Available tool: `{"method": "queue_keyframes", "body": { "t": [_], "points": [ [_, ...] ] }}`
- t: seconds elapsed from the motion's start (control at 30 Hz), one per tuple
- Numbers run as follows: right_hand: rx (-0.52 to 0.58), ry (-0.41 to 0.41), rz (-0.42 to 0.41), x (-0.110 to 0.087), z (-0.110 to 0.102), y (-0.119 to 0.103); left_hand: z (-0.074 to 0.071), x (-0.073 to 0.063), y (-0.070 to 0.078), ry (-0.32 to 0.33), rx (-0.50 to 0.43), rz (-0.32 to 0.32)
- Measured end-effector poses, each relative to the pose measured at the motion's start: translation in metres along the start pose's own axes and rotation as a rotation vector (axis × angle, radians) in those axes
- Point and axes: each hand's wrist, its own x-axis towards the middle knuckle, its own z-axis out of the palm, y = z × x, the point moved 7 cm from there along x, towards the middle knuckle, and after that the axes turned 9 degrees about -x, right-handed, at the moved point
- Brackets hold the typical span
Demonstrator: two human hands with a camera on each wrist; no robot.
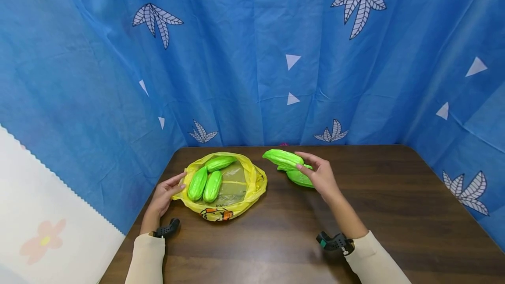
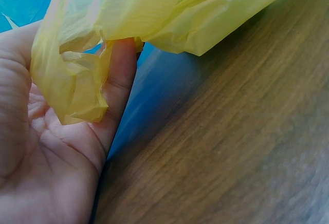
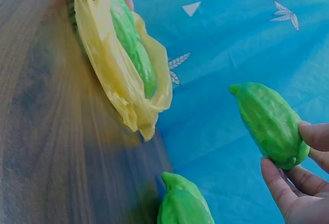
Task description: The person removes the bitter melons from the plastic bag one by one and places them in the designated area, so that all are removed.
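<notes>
A yellow plastic bag (image 1: 257, 183) stands with its mouth spread wide on the table's left part. Inside it lie three bright green bitter gourds (image 1: 213, 186), glossy and ridged. My left hand (image 1: 161, 195) holds the bag's left rim between thumb and fingers; a fold of yellow film (image 2: 85, 93) hangs over the palm in the left wrist view. To the right of the bag, my right hand (image 1: 321, 178) pinches another bitter gourd (image 3: 270, 126) by its blunt end, its pointed tip toward the bag. Below that one, a further bitter gourd (image 1: 300, 179) rests on the table, partly covered in the head view.
The brown wooden table (image 1: 252, 249) runs back to a blue patterned curtain (image 1: 256, 56), which also hangs along both sides. At the left a white cloth (image 1: 51, 214) with a scalloped edge hangs beside the table. A dark camera strap sits on each wrist.
</notes>
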Motion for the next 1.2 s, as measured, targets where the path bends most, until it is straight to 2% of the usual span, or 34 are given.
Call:
{"method": "queue_keyframes", "body": {
  "t": [0.37, 0.7, 1.2],
  "points": [
    [-0.036, 0.043, 0.026, 0.002, -0.021, 0.002, 0.000, 0.001, 0.001, 0.001, -0.007, 0.004],
    [0.012, 0.059, 0.076, 0.004, -0.036, 0.013, 0.001, -0.002, 0.000, -0.004, -0.010, 0.006],
    [0.024, 0.096, 0.060, 0.007, -0.050, 0.021, 0.001, -0.001, 0.001, -0.007, -0.036, 0.024]
  ]
}}
